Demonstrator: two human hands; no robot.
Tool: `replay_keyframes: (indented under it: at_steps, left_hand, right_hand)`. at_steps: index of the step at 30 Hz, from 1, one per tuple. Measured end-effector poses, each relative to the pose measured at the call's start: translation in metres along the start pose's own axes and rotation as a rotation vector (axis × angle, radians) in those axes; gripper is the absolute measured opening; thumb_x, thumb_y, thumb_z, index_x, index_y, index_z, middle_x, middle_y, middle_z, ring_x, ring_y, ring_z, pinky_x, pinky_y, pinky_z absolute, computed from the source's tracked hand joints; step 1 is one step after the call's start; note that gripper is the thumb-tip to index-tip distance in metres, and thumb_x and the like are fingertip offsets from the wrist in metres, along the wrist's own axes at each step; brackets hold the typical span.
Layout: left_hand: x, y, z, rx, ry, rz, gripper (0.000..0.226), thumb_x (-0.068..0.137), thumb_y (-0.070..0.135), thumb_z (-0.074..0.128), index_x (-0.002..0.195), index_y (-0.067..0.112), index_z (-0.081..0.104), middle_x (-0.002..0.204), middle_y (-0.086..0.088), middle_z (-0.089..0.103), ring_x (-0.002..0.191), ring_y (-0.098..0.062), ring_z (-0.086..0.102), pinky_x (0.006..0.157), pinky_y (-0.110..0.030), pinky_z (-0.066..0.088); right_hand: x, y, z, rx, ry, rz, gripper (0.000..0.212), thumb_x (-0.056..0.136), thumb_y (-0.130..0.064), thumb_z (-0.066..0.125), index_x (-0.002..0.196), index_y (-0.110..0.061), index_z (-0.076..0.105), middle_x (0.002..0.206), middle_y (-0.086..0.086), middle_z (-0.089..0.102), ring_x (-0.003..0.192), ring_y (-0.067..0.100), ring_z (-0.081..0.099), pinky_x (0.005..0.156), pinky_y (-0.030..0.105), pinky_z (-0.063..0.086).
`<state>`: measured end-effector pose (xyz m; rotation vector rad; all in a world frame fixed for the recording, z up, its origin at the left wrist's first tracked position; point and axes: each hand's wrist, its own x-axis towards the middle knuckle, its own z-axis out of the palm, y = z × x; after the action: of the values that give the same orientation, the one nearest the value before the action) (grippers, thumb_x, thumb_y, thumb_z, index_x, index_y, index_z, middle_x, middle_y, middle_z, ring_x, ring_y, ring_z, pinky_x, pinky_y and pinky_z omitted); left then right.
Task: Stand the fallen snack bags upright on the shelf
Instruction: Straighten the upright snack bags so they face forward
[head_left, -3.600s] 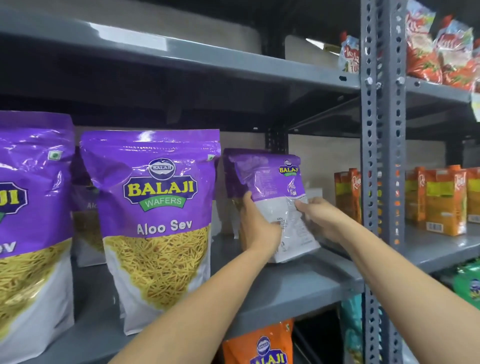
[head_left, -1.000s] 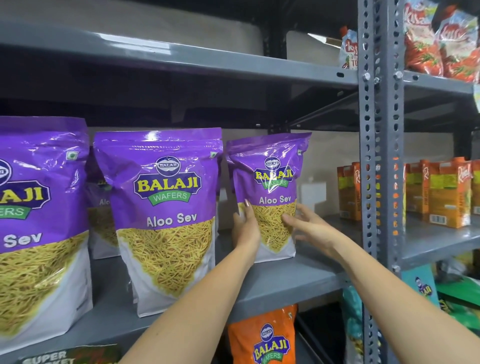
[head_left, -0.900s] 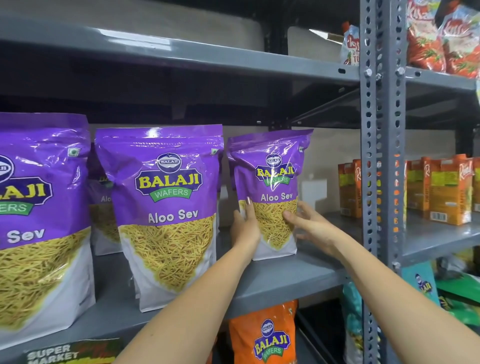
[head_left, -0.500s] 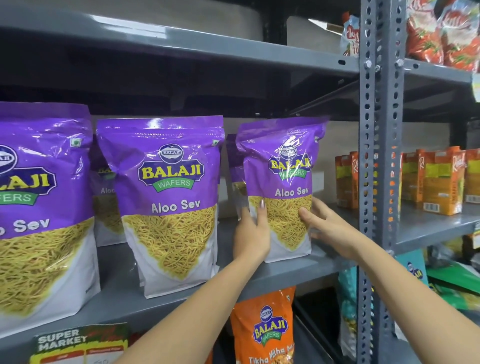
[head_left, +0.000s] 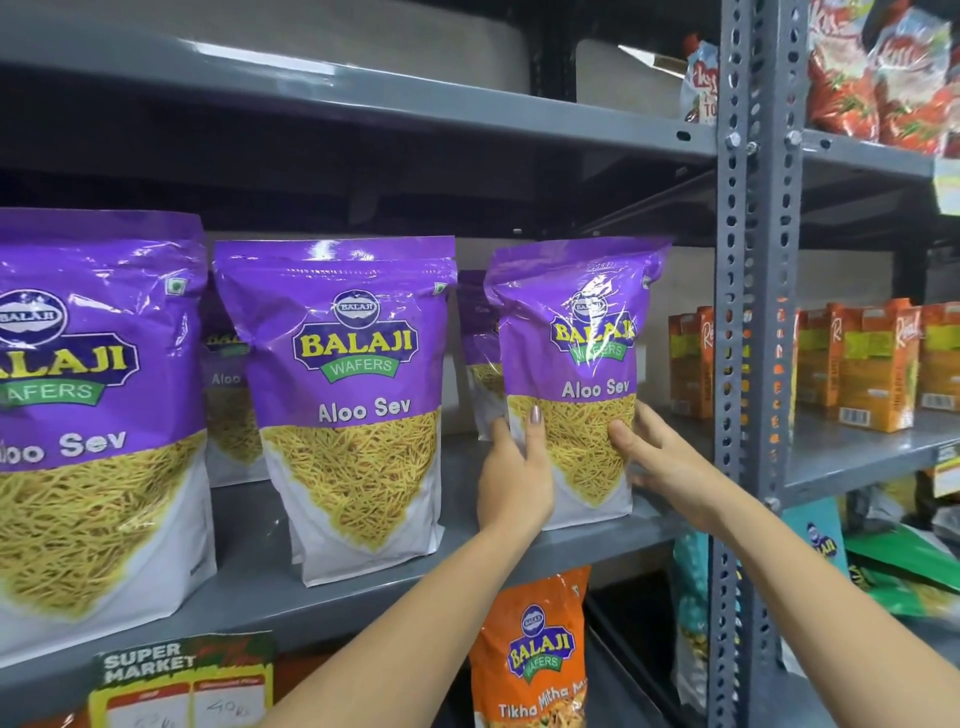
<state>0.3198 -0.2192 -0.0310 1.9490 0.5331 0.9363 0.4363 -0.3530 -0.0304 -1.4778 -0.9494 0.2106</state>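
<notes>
A grey metal rack (head_left: 748, 312) is filling the view, its middle shelf (head_left: 363, 587) running under both hands. Above the hands another shelf (head_left: 363, 98) is casting shadow. Left of the hands, two big purple bags (head_left: 353, 405) are standing upright. Right of the hands, past the post, orange cartons (head_left: 872, 364) are lining the next bay. Below the hands an orange bag (head_left: 530, 654) is hanging. The snack bag (head_left: 576, 332) is standing upright near the shelf's edge, with the left hand (head_left: 514, 478) and right hand (head_left: 665, 457) pressing its two sides.
</notes>
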Motion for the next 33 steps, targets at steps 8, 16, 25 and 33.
replay_keyframes:
  at_steps: [8, 16, 25, 33]
  left_hand:
    - [-0.074, 0.005, -0.048, 0.028, 0.137, 0.465, 0.061, 0.092, 0.048, 0.047, 0.146, 0.025, 0.030, 0.152, 0.012, 0.032, 0.140, -0.002, 0.031, 0.111, -0.014, 0.024]
    - [-0.070, -0.041, -0.176, 0.182, 0.619, 0.514, 0.066, 0.077, 0.046, 0.060, 0.132, 0.015, 0.044, 0.138, -0.006, 0.043, 0.131, -0.020, 0.039, 0.111, -0.019, 0.022]
    - [-0.040, -0.054, -0.177, -0.082, 0.153, 0.146, 0.108, 0.065, 0.055, 0.065, 0.151, 0.021, 0.010, 0.159, 0.004, 0.021, 0.142, -0.002, 0.022, 0.110, -0.017, 0.017]
    - [-0.042, -0.051, -0.179, -0.035, 0.109, 0.131, 0.093, 0.083, 0.037, 0.063, 0.151, 0.020, 0.003, 0.137, 0.022, 0.019, 0.124, 0.009, 0.017, 0.088, 0.001, 0.016]
  right_hand:
    - [-0.013, 0.001, 0.026, 0.041, 0.446, -0.222, 0.075, 0.083, -0.041, 0.067, 0.146, -0.024, 0.032, 0.141, 0.003, 0.049, 0.124, 0.014, 0.051, 0.101, 0.033, 0.044]
    - [-0.036, -0.034, 0.133, -0.311, 0.388, -0.727, 0.031, 0.078, -0.036, 0.064, 0.108, -0.028, 0.058, 0.096, -0.003, 0.064, 0.089, 0.005, 0.060, 0.076, 0.023, 0.049]
    - [-0.001, -0.021, 0.192, -0.022, -0.143, -0.185, 0.093, 0.048, -0.065, 0.083, 0.126, -0.057, 0.033, 0.135, -0.018, 0.058, 0.124, -0.004, 0.054, 0.111, 0.037, 0.040]
    - [-0.003, -0.019, 0.191, 0.000, -0.141, -0.204, 0.097, 0.050, -0.063, 0.083, 0.134, -0.048, 0.037, 0.130, -0.020, 0.062, 0.121, -0.004, 0.057, 0.108, 0.038, 0.043]
